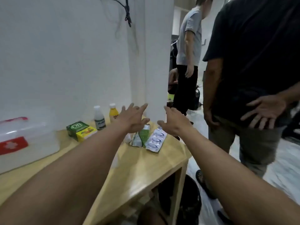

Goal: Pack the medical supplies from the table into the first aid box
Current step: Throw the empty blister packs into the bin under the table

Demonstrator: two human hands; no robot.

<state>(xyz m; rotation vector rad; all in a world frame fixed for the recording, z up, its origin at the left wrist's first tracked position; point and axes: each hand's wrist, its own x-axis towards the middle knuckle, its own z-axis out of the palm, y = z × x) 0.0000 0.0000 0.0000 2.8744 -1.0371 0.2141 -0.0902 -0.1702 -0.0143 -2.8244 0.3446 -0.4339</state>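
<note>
A clear plastic first aid box (pixel 27 143) with a red label and red handle stands closed at the table's left. Beside it lie a green and yellow carton (pixel 80 130), a white bottle (pixel 99 118) and a yellow bottle (pixel 113 113). A green-and-silver sachet strip (pixel 140 137) and a blue-and-white blister pack (pixel 156 140) lie near the table's right end. My left hand (pixel 134 118) hovers above the sachet strip with fingers spread, holding nothing. To its right, over the blister pack, my right hand (pixel 176 121) is likewise spread and empty.
The wooden table (pixel 142 166) ends just right of the blister pack. A white wall and pillar (pixel 155 59) rise behind it. A person in a dark shirt (pixel 253 65) stands close on the right, another in grey (pixel 190 51) farther back. A black bin (pixel 190 202) sits below.
</note>
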